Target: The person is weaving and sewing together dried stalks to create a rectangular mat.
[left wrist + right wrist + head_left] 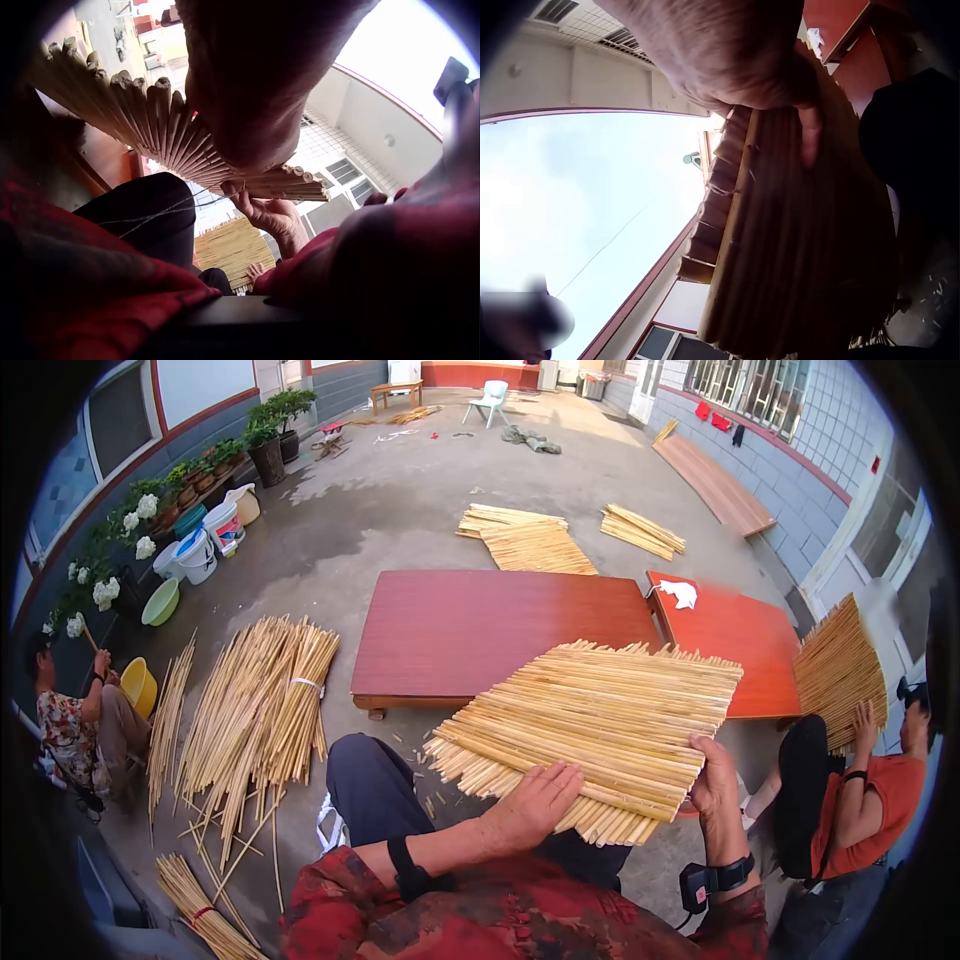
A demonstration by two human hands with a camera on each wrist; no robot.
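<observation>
A fan-shaped mat of straw-coloured stalks (590, 730) lies tilted above the person's lap, its upper part overlapping the dark red low table (500, 630) in the head view. The left hand (535, 807) rests on the mat's near side, fingers laid along the stalks. At the right edge the right hand (714, 775) grips the mat, thumb on top and fingers underneath. Beneath the mat, the left wrist view shows thin strings (161, 212) running to the right hand (274, 219). The right wrist view has the stalk layer (780, 225) below that hand.
Loose stalks (240, 710) and a tied bundle (200, 905) lie on the left. An orange-red table (735, 645) adjoins on the right. One person (865, 800) at right holds another mat (845, 670); another person (80, 720) sits far left. Finished-looking mats (535, 545) lie beyond the table.
</observation>
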